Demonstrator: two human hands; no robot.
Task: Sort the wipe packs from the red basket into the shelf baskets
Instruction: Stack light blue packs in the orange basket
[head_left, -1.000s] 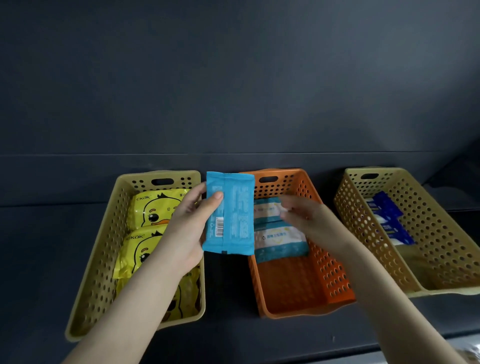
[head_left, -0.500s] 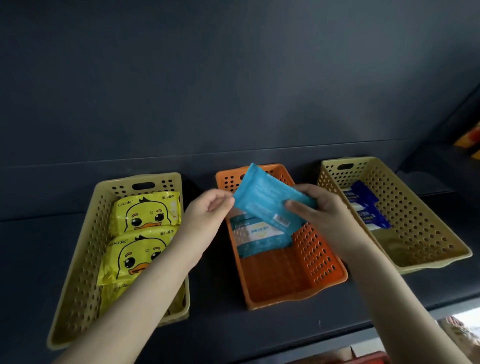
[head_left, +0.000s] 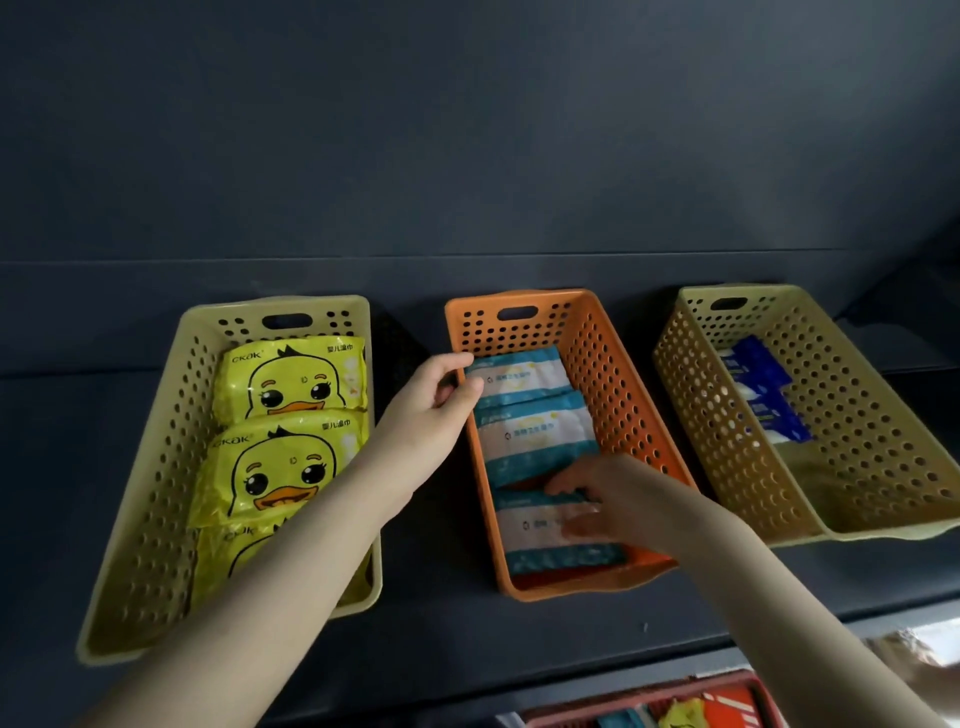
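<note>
Nearest me, at the bottom edge, the red basket (head_left: 717, 679) is not empty: a yellow pack (head_left: 685, 717) and a teal one (head_left: 618, 721) show in it, so I judge more sorting is left. On the dark shelf (head_left: 441, 634), the right hand (head_left: 597, 499) is low in the orange basket (head_left: 618, 374), on the nearest teal pack (head_left: 550, 545). Its fingers curl over the pack's far edge with the thumb on its face, a narrow pinch, though blurred. That pack lies flat at the basket's front, nearly placed. The left hand (head_left: 436, 395) grips the orange basket's left rim. Behind lie two more teal packs (head_left: 535, 436). The left yellow basket (head_left: 156, 493) holds duck packs (head_left: 291, 384), and the right yellow basket (head_left: 701, 415) holds dark blue packs (head_left: 763, 395).
</note>
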